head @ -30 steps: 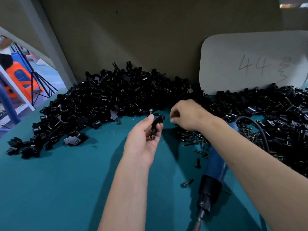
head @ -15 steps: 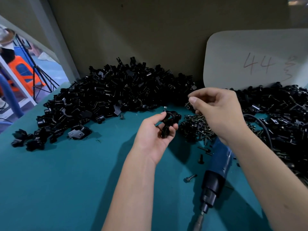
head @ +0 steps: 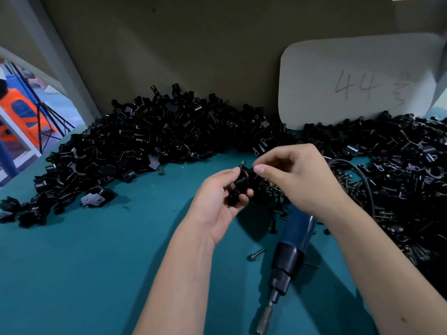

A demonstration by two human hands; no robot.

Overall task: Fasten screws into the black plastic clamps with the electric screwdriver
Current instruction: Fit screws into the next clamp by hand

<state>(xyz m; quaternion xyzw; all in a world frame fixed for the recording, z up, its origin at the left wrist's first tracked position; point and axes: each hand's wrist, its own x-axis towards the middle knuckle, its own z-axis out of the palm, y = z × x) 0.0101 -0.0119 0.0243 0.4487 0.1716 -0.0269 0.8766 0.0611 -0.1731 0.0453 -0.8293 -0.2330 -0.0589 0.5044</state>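
My left hand [head: 219, 201] grips a black plastic clamp [head: 242, 183] above the teal table, thumb on its top, where a small screw head [head: 242, 162] sticks up. Thumb and forefinger of my right hand [head: 297, 177] pinch together right at the clamp's upper right side; whatever they pinch is hidden by the fingers. The blue and black electric screwdriver [head: 290, 252] lies on the table under my right forearm, its bit [head: 264, 317] pointing toward me. A heap of loose screws [head: 273, 192] lies just beyond the screwdriver, partly hidden by my hands.
A big pile of black clamps [head: 150, 141] fills the back left, and another pile [head: 399, 170] covers the right. Single screws [head: 256, 254] lie near the screwdriver. A white card marked 44 [head: 350, 81] leans on the back wall. The screwdriver's black cable [head: 360, 175] runs right.
My right hand left the screw heap, lifted, then came left to the clamp with thumb and forefinger pinched. My left hand kept the clamp and raised it slightly.
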